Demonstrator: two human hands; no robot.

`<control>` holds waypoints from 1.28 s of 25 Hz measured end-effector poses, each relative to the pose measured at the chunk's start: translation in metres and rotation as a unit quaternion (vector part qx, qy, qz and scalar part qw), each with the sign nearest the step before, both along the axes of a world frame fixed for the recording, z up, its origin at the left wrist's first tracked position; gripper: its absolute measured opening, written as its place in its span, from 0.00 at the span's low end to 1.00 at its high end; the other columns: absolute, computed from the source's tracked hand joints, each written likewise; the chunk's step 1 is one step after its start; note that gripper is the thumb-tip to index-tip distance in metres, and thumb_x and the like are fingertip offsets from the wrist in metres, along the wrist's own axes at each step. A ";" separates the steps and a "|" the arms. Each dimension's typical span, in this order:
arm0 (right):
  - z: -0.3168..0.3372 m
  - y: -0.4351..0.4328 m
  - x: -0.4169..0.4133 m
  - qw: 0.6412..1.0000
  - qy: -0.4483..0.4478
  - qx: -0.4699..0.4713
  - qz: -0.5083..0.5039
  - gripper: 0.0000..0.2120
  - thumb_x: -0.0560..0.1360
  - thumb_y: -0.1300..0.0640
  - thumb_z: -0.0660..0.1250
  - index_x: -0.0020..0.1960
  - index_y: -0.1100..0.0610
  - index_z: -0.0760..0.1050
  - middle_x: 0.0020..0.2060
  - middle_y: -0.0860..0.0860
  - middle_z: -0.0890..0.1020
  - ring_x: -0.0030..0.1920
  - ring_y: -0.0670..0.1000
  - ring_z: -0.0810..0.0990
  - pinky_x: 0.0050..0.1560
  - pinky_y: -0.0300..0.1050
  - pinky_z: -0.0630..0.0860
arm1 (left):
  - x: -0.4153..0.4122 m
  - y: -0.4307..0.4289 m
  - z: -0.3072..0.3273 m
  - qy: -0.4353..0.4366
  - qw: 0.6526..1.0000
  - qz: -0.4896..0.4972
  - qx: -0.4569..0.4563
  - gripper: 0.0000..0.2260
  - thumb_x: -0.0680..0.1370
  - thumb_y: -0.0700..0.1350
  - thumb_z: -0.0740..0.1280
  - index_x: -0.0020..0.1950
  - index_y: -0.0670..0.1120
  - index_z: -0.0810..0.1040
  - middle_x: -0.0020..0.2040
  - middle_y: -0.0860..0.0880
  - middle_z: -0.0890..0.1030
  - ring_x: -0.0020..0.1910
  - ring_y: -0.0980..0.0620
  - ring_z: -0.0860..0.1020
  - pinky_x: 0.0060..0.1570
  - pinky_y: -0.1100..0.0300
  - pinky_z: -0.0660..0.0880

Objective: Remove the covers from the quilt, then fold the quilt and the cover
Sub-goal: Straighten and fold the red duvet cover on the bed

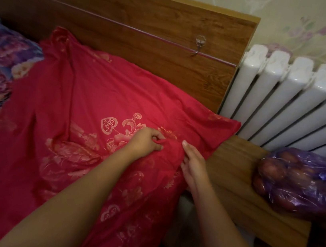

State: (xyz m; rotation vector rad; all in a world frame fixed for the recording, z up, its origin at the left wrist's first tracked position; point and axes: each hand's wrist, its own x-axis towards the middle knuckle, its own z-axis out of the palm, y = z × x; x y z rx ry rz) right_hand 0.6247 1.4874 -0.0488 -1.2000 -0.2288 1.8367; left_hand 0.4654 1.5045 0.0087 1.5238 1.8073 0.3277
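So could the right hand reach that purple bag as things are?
Probably yes: the right hand lies open on the cover, and only bare wood lies between it and the bag.

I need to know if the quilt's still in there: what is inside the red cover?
The red cover hides whatever is inside, and no opening shows. The left hand pinches a fold of it; the right hand touches it alongside. Only a pale patch shows under its edge.
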 end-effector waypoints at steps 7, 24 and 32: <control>0.009 -0.010 0.019 0.997 0.033 -0.024 0.058 0.09 0.74 0.63 0.67 0.55 0.59 0.77 0.42 0.51 0.85 0.45 0.47 0.83 0.61 0.45 0.73 | 0.021 0.017 0.028 -0.018 0.999 0.010 0.028 0.06 0.71 0.41 0.74 0.46 0.42 0.84 0.16 0.62 0.69 0.20 0.65 0.68 0.26 0.72 0.61; 0.005 0.023 0.070 0.993 -0.008 -0.104 0.062 0.04 0.74 0.58 0.69 0.47 0.56 0.78 0.43 0.50 0.83 0.48 0.48 0.80 0.59 0.42 0.73 | 0.069 0.075 0.015 -0.004 1.000 -0.013 -0.015 0.06 0.70 0.40 0.74 0.46 0.44 0.85 0.42 0.49 0.84 0.31 0.68 0.75 0.38 0.76 0.69; 0.009 0.042 0.080 0.997 0.007 -0.026 -0.069 0.10 0.80 0.64 0.57 0.41 0.56 0.70 0.39 0.51 0.79 0.40 0.47 0.78 0.44 0.40 0.77 | 0.067 0.083 0.022 0.033 0.991 -0.102 -0.076 0.10 0.68 0.48 0.77 0.43 0.45 0.81 0.29 0.56 0.75 0.28 0.62 0.72 0.32 0.69 0.66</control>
